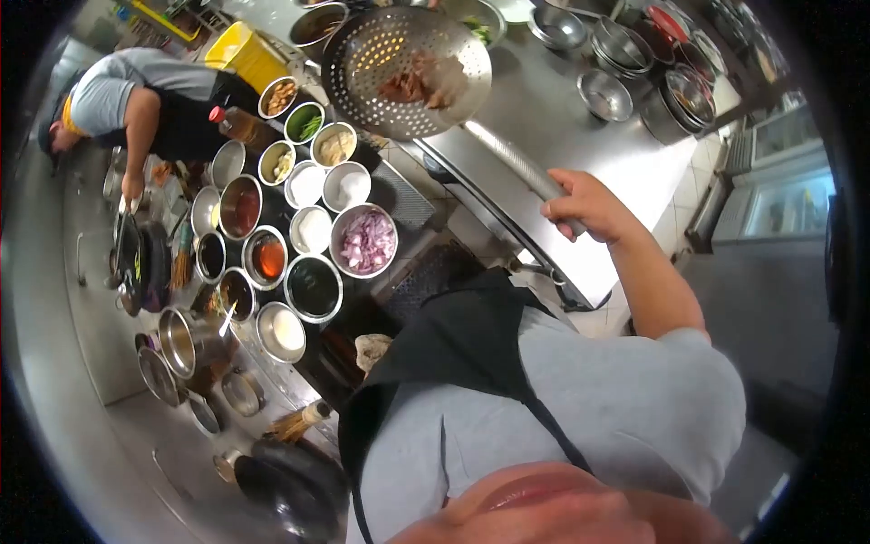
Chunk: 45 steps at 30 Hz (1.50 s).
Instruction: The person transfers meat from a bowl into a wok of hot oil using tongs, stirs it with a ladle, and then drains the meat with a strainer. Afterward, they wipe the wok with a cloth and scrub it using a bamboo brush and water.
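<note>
My right hand [584, 207] is closed round the metal handle of a large perforated strainer [362, 86]. The strainer is up over the corner of a steel counter, and pieces of brown cooked meat [421, 82] lie in its bowl. My left hand does not show. A crumpled beige cloth [372, 352] is beside my black apron [453, 340]. Ahead and to the left stand several metal bowls, among them chopped purple onion [364, 240], a dark liquid [314, 288], white powder [311, 230] and a red sauce [269, 259].
At the far left a co-worker [136, 91] in a grey shirt reaches to a black wok [131, 263]. A yellow bin [245, 56] stands behind the bowls. Stacked steel bowls [623, 45] sit on the steel counter [535, 100]. Another wok [290, 490] is at the lower left.
</note>
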Each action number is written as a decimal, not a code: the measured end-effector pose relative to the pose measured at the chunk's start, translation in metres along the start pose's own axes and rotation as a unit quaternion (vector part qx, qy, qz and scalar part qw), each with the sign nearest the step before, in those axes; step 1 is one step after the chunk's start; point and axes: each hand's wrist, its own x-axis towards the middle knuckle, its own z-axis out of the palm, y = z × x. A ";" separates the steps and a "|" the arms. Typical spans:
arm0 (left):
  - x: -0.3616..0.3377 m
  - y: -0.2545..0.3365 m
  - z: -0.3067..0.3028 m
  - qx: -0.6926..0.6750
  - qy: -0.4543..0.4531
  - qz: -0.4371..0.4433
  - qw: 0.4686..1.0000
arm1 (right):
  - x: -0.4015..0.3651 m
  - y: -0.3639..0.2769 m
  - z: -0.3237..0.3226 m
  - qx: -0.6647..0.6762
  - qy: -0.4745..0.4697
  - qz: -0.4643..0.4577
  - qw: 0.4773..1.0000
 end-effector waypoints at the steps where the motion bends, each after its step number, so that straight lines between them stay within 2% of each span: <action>1: 0.004 0.002 0.003 0.005 -0.008 0.006 1.000 | -0.012 0.004 0.000 0.010 0.002 0.017 1.000; 7: 0.014 0.018 0.001 0.025 -0.024 0.030 0.999 | -0.068 0.019 -0.014 -0.027 0.034 0.076 0.996; 10: 0.023 0.020 0.002 0.042 -0.051 0.051 0.997 | -0.094 0.035 -0.015 -0.030 0.087 0.091 0.992; 12: 0.027 0.023 0.003 0.056 -0.065 0.064 0.994 | -0.104 0.043 -0.016 -0.010 0.128 0.055 0.990; 16: 0.030 0.028 0.002 0.069 -0.075 0.073 0.992 | -0.121 0.048 -0.054 -0.066 0.227 0.035 0.971; 18: 0.030 0.030 0.004 0.073 -0.080 0.075 0.991 | -0.123 0.048 -0.075 -0.145 0.316 0.017 0.937; 20: 0.031 0.032 0.005 0.078 -0.084 0.078 0.990 | -0.116 0.049 -0.089 -0.225 0.430 0.007 0.875; 21: 0.031 0.033 0.005 0.082 -0.085 0.078 0.990 | -0.112 0.050 -0.097 -0.223 0.430 0.007 0.875; 23: 0.030 0.035 0.005 0.086 -0.087 0.079 0.989 | -0.104 0.054 -0.114 -0.291 0.486 0.019 0.824; 24: 0.030 0.036 0.005 0.089 -0.088 0.078 0.989 | -0.096 0.070 -0.131 -0.289 0.485 0.020 0.825; 26: 0.029 0.038 0.006 0.093 -0.089 0.078 0.989 | -0.077 0.114 -0.167 -0.454 0.553 -0.080 0.694; 27: 0.029 0.040 0.006 0.097 -0.088 0.078 0.988 | -0.072 0.115 -0.169 -0.453 0.552 -0.079 0.696; 29: 0.028 0.041 0.006 0.099 -0.090 0.077 0.988 | -0.064 0.115 -0.170 -0.438 0.584 -0.003 0.683; 35: 0.034 0.046 0.011 0.113 -0.100 0.080 0.985 | -0.041 0.113 -0.172 -0.417 0.652 -0.001 0.633; 38: 0.038 0.047 0.011 0.117 -0.103 0.086 0.984 | -0.050 0.107 -0.166 -0.389 0.658 -0.046 0.643; 40: 0.039 0.045 0.010 0.119 -0.106 0.092 0.983 | -0.071 0.101 -0.157 -0.399 0.618 -0.090 0.672; 41: 0.038 0.043 0.009 0.117 -0.101 0.097 0.983 | -0.081 0.102 -0.156 -0.285 0.564 -0.092 0.770; 42: 0.036 0.038 0.009 0.117 -0.093 0.102 0.984 | -0.094 0.081 -0.132 -0.185 0.502 -0.043 0.844; 43: 0.034 0.035 0.010 0.118 -0.084 0.108 0.983 | -0.098 0.091 -0.143 -0.165 0.431 -0.015 0.887; 44: 0.033 0.031 0.015 0.121 -0.077 0.111 0.983 | -0.100 0.079 -0.127 -0.144 0.371 -0.008 0.917; 45: 0.027 0.026 0.012 0.118 -0.060 0.104 0.986 | -0.095 0.076 -0.112 -0.202 0.334 -0.030 0.920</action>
